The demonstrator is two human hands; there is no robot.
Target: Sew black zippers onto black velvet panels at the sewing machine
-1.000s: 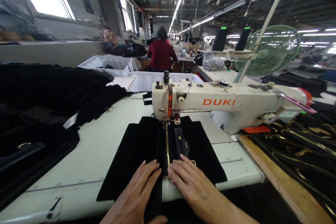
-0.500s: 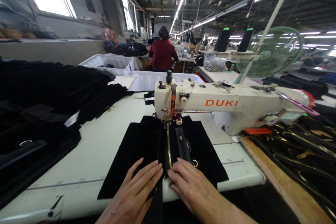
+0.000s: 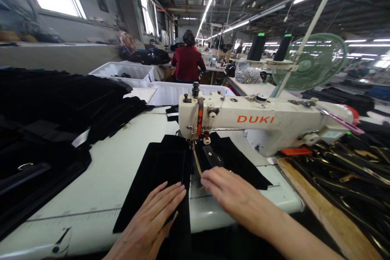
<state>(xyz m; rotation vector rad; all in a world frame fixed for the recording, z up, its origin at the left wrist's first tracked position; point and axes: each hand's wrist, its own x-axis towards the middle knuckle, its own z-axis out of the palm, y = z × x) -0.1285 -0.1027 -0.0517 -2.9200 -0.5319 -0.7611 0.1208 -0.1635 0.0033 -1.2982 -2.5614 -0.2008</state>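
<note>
My left hand (image 3: pixel 155 209) lies flat, fingers stretched out, on the left black fabric panel (image 3: pixel 152 170) in front of the sewing machine (image 3: pixel 225 115). My right hand (image 3: pixel 228 191) has its fingers together on the inner edge of the right black fabric panel (image 3: pixel 243 162), beside the gold-toothed zipper (image 3: pixel 197 160); its thumb is hidden. The zipper runs up to the machine's presser foot (image 3: pixel 191 144). A black strip with a small zipper pull (image 3: pixel 210 153) sits on the right panel, partly behind my right hand. Between the panels, a wedge of pale tabletop (image 3: pixel 202 211) shows.
Stacked black pieces (image 3: pixel 55 101) cover the left of the table. Black pieces with gold zippers (image 3: pixel 344 178) lie at the right, past a wooden edge (image 3: pixel 319 211). White bins (image 3: pixel 122 71) stand behind, near a seated person (image 3: pixel 188 61). A green fan (image 3: pixel 310 61) stands at right.
My right hand has moved forward and slightly right. The right panel has turned, its near edge swinging away from the left panel and baring the tabletop between them. My left hand has barely moved.
</note>
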